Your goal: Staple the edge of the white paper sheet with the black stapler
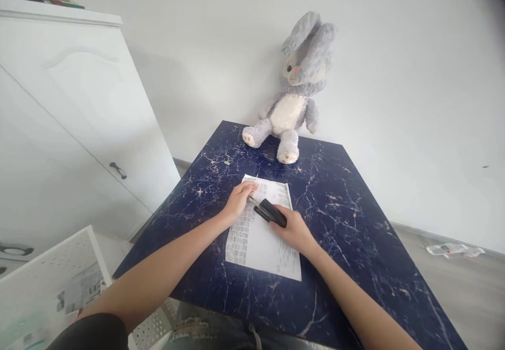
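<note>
A black stapler (pixel 273 213) is in my right hand (pixel 298 230), with the fingers wrapped round its rear end. It lies at a slant over a printed sheet of paper (pixel 272 255), its front pointing to my left hand. A thin metal part shows at that front end. My left hand (pixel 237 200) rests on the upper left of the paper, fingers stretched out towards its far edge. The left thumb is close to the stapler's metal tip; I cannot tell whether they touch. Both hands partly cover the print.
The paper lies on a dark blue marbled table (pixel 331 266). A grey plush rabbit (pixel 290 108) sits at the table's far edge against the wall. To the left stand a white cabinet (pixel 82 87) and a white basket (pixel 94 250). A clear plastic package (pixel 453 250) is on the floor at right.
</note>
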### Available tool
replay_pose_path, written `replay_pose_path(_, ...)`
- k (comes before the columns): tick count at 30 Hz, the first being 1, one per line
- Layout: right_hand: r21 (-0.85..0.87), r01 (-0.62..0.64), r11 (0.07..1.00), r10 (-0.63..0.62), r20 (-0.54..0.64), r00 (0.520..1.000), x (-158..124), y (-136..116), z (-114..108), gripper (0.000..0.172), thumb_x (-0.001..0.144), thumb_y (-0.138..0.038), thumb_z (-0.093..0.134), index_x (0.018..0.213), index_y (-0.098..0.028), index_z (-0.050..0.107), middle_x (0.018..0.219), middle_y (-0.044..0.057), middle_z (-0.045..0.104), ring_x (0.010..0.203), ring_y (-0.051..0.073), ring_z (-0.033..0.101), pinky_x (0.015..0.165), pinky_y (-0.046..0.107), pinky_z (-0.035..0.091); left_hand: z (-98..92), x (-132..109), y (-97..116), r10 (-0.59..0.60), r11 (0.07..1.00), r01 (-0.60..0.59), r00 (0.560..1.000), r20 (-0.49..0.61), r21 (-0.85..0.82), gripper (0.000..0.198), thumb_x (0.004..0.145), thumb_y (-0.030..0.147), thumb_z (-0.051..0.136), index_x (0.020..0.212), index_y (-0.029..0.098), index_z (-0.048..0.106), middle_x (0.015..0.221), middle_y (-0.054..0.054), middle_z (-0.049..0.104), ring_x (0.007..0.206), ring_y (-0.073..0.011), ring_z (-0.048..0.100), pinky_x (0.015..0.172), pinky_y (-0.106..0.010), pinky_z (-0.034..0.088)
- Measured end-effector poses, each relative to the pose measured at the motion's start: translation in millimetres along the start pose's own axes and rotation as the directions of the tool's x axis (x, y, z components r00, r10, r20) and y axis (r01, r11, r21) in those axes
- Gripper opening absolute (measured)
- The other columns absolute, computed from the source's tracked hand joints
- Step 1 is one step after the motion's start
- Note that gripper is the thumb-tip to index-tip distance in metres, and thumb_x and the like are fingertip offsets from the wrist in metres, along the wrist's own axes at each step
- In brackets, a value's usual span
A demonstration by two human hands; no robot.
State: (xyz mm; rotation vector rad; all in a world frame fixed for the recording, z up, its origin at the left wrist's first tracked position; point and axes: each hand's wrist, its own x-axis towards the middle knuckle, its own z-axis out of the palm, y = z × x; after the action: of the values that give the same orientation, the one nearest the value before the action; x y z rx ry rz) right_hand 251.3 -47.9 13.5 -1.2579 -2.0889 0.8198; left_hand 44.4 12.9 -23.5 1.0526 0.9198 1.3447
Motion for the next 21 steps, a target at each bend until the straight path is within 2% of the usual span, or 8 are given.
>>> replay_pose_path(2,-0.165,0.076,0.983,-0.091,-0.085,0.992,1,-8,5,0.054,0.083,-0.005,0.053,0.132,-0.023,0.062,0.125,0.007,0.07,0.116,0.027,0.066,0.102,0.044,0.053,1.2,-2,5,-0.047,0.998,0.047,0.999,-0.017,-0.048,0.03,0.086,0.046,0.07,0.094,0.017,0.071,0.109,-0.009,0.072,0.107,-0.023,0.065,0.1,-0.037,0.047)
replay_pose_path(4,-0.342,0.193,0.919,-0.241,-0.101,0.965,4,-18,4,0.059,0.086,0.0,0.047,0.139,-0.024,0.057,0.141,0.008,0.06,0.134,0.03,0.053,0.111,0.051,0.045,2.5,-5,11,-0.143,0.972,0.146,0.989,0.029,-0.183,0.029,0.086,0.045,0.07,0.096,0.017,0.069,0.107,-0.009,0.072,0.102,-0.0204,0.066,0.096,-0.035,0.048)
replay_pose_path(7,-0.491,0.36,0.793,-0.393,0.039,0.919,16,-31,-3,0.056,0.094,0.0,0.043,0.144,-0.022,0.053,0.15,0.01,0.051,0.144,0.034,0.04,0.114,0.059,0.04,2.9,-7,17,-0.208,0.904,0.24,0.97,0.127,-0.353,0.031,0.086,0.043,0.071,0.098,0.015,0.069,0.098,-0.008,0.072,0.088,-0.0164,0.067,0.088,-0.032,0.05)
replay_pose_path(11,-0.493,0.47,0.732,-0.455,0.16,0.876,34,-36,-9,0.051,0.095,-0.001,0.045,0.141,-0.021,0.056,0.146,0.011,0.055,0.141,0.035,0.044,0.11,0.057,0.044,-1.2,-6,18,-0.21,0.896,0.233,0.972,0.102,-0.377,0.026,0.076,0.03,0.083,0.088,0.011,0.07,0.088,-0.007,0.071,0.082,-0.0148,0.066,0.09,-0.032,0.05)
replay_pose_path(13,-0.509,0.431,0.745,-0.44,0.111,0.891,35,-32,-9,0.051,0.093,0.0,0.046,0.137,-0.021,0.058,0.144,0.011,0.057,0.139,0.035,0.046,0.109,0.058,0.044,-4.8,-4,17,-0.207,0.912,0.22,0.976,0.076,-0.346,0.025,0.077,0.028,0.082,0.088,0.01,0.07,0.092,-0.01,0.071,0.086,-0.0168,0.068,0.093,-0.035,0.05)
replay_pose_path(17,-0.406,0.122,0.906,-0.228,-0.223,0.948,17,-20,4,0.038,0.086,-0.004,0.054,0.118,-0.02,0.065,0.126,0.013,0.065,0.116,0.032,0.062,0.096,0.051,0.053,-12.3,0,17,-0.056,0.984,0.028,0.986,-0.154,-0.177,0.024,0.088,0.036,0.069,0.097,0.015,0.065,0.092,-0.008,0.07,0.08,-0.0166,0.067,0.082,-0.035,0.053)
replay_pose_path(19,-0.251,0.022,0.968,-0.088,-0.255,0.963,5,-12,15,0.024,0.083,-0.011,0.058,0.104,-0.021,0.066,0.107,0.01,0.067,0.097,0.028,0.066,0.083,0.043,0.058,-13.7,2,21,0.061,0.993,-0.082,0.971,-0.229,-0.084,0.022,0.092,0.039,0.062,0.098,0.018,0.061,0.083,-0.003,0.066,0.069,-0.013,0.062,0.07,-0.029,0.051)
replay_pose_path(21,-0.15,-0.009,0.989,-0.02,-0.19,0.982,-2,-6,25,0.016,0.083,-0.016,0.059,0.096,-0.022,0.065,0.095,0.006,0.065,0.085,0.025,0.066,0.075,0.04,0.058,-12.1,3,26,0.133,0.985,-0.15,0.974,-0.185,-0.085,0.023,0.093,0.041,0.059,0.099,0.019,0.059,0.08,-0.002,0.063,0.066,-0.0118,0.059,0.067,-0.027,0.049)
